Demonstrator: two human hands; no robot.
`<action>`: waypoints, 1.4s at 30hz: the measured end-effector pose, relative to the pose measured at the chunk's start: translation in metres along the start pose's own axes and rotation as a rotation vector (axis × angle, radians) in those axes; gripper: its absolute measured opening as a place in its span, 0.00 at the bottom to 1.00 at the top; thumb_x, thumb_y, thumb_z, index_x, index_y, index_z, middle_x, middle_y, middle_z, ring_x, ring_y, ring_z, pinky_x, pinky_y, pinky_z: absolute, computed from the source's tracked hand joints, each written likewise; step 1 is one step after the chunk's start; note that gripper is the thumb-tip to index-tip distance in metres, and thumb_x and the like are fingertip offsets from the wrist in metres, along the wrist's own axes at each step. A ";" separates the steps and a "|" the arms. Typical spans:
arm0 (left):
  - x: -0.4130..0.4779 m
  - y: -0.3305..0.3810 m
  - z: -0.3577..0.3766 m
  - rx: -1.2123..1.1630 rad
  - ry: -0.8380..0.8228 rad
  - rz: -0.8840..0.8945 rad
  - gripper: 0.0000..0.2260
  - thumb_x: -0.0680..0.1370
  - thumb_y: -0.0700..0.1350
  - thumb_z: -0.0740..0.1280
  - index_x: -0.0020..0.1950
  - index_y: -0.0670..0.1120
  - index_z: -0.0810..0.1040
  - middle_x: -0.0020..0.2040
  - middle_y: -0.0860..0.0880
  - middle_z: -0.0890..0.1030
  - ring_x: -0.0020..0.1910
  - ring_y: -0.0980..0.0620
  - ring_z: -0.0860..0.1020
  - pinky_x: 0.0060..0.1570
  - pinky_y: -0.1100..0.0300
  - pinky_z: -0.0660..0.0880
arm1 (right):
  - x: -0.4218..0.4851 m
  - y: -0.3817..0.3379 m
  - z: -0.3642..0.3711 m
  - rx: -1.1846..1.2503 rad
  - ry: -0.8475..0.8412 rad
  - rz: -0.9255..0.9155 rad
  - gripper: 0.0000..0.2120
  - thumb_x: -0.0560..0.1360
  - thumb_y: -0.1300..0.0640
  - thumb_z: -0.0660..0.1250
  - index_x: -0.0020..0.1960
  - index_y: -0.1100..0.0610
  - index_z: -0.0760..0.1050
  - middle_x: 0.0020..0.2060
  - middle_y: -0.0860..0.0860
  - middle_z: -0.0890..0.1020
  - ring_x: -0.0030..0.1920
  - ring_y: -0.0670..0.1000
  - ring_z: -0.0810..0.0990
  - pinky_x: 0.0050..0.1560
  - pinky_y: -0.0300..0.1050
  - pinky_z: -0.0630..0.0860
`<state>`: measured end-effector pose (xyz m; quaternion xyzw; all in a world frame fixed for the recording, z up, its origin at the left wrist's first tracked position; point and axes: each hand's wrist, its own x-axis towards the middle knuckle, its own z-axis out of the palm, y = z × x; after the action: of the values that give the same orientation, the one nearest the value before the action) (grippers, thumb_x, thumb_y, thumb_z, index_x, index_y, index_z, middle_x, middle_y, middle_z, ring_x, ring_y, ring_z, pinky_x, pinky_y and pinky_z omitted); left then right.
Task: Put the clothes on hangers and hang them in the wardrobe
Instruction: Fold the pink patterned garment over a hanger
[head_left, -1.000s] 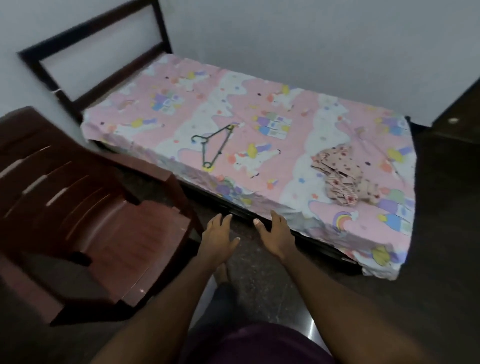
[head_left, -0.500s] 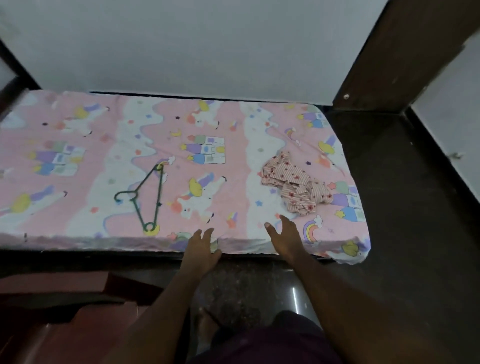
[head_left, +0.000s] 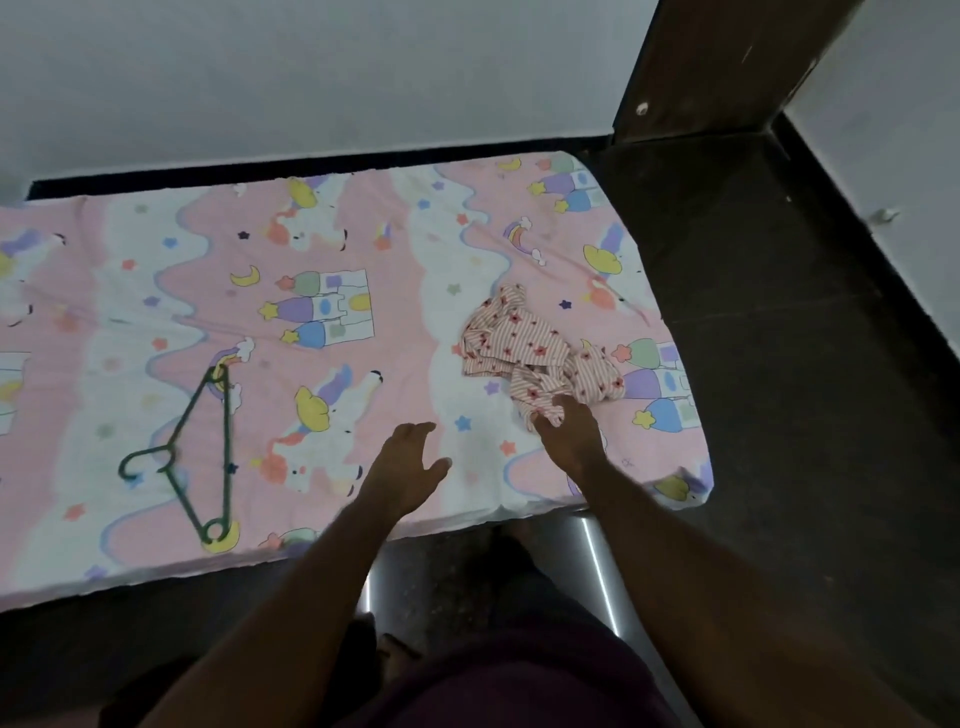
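Note:
A crumpled pink striped garment with red stars (head_left: 524, 348) lies on the right part of the bed (head_left: 363, 249). My right hand (head_left: 569, 434) pinches its near edge with curled fingers. My left hand (head_left: 402, 467) hovers over the sheet to the left of it, fingers relaxed and holding nothing. A green plastic hanger (head_left: 195, 449) lies flat on the bed's left part, well left of both hands.
The bed carries a pink and white unicorn sheet and stands against a white wall. A dark wooden door frame or wardrobe edge (head_left: 701, 67) rises at the back right. Dark floor (head_left: 805, 364) runs along the bed's right side.
The view has moved closer to the bed. My right hand went forward from the bed's near edge and took hold of the garment's edge. My left hand advanced over the sheet.

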<state>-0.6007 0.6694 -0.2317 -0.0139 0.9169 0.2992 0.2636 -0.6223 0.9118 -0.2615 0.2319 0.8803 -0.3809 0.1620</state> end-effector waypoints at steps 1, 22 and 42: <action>0.009 0.007 -0.002 0.001 -0.005 -0.015 0.26 0.79 0.51 0.67 0.74 0.46 0.65 0.73 0.45 0.67 0.70 0.46 0.68 0.70 0.53 0.65 | 0.019 0.003 -0.002 -0.011 -0.007 0.010 0.25 0.78 0.53 0.67 0.71 0.61 0.68 0.68 0.60 0.72 0.70 0.59 0.69 0.68 0.46 0.63; 0.143 0.044 -0.012 0.002 -0.149 -0.337 0.17 0.78 0.51 0.68 0.65 0.47 0.75 0.59 0.47 0.79 0.51 0.51 0.78 0.50 0.62 0.69 | 0.264 0.023 0.027 -0.271 -0.098 0.113 0.17 0.80 0.52 0.62 0.67 0.56 0.75 0.61 0.61 0.79 0.64 0.62 0.75 0.63 0.48 0.69; 0.076 0.075 -0.176 -1.009 0.159 -0.133 0.06 0.76 0.39 0.66 0.48 0.37 0.81 0.47 0.37 0.82 0.46 0.40 0.80 0.51 0.47 0.78 | -0.039 -0.191 0.020 0.774 -0.250 -0.156 0.25 0.73 0.75 0.64 0.64 0.53 0.67 0.49 0.54 0.80 0.43 0.54 0.82 0.41 0.43 0.76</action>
<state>-0.7631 0.6435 -0.1085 -0.2202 0.6729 0.6849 0.1719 -0.6889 0.7707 -0.1432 0.1602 0.6604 -0.7203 0.1391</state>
